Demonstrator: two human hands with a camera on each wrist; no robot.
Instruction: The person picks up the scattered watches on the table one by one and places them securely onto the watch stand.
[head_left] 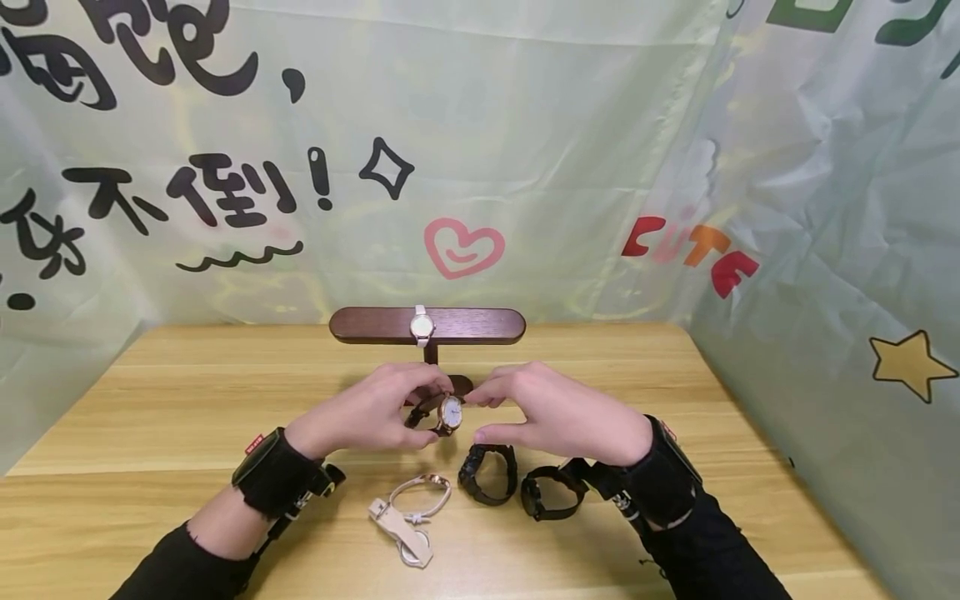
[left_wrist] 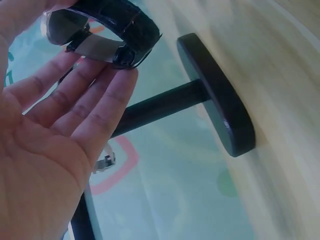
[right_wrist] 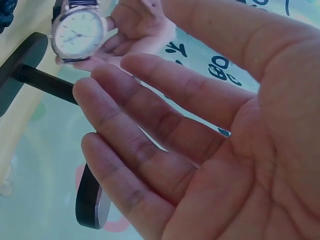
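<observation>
My left hand (head_left: 367,412) pinches a wristwatch (head_left: 451,412) with a dark strap and a white round dial in a rose-gold case. The strap is curled into a loop, and its dial faces my right hand (head_left: 555,417). The right wrist view shows that hand's fingers spread and nearly straight, with the watch dial (right_wrist: 78,34) just beyond the fingertips. In the left wrist view the dark strap (left_wrist: 135,30) lies at the fingertips. Behind both hands stands a dark wooden T-shaped watch stand (head_left: 480,325), carrying a white-strapped watch (head_left: 422,327) on its bar.
Two black watches, one (head_left: 468,479) below the hands and another (head_left: 532,497) near the right wrist, sit on the wooden table (head_left: 187,400). Left of them lies a pale looped band with a flat beige tab (head_left: 397,527). A printed cloth (head_left: 562,125) hangs behind.
</observation>
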